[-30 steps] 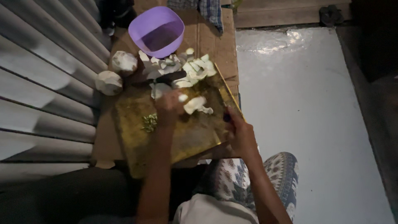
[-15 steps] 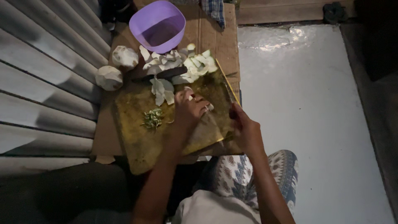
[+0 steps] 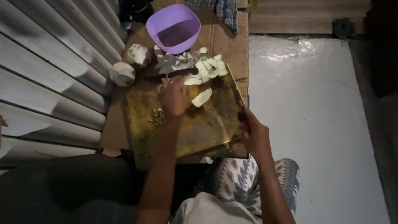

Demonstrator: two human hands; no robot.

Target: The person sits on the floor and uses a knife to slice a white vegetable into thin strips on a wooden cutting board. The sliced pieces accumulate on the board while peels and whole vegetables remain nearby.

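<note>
My right hand is closed around the red handle of a knife, whose thin blade runs away from me along the right edge of the wooden cutting board. As I read it, the blade is kept off to that side so that the middle of the board stays free for the other hand. My left hand lies palm down on the board with the fingers spread toward its far edge; I cannot tell whether it grips anything, as the back of the hand hides what is beneath it. A pale vegetable slice lies just beside that hand, to its right. A heap of pale green cut pieces sits at the far right corner of the board, near the slice. A small cluster of green scraps lies on the board to the left of my wrist. Beyond the far edge, white peelings are piled against a purple plastic bowl, probably placed there within reach. Two whole pale round vegetables rest off the board at the far left, near a corrugated metal wall.
</note>
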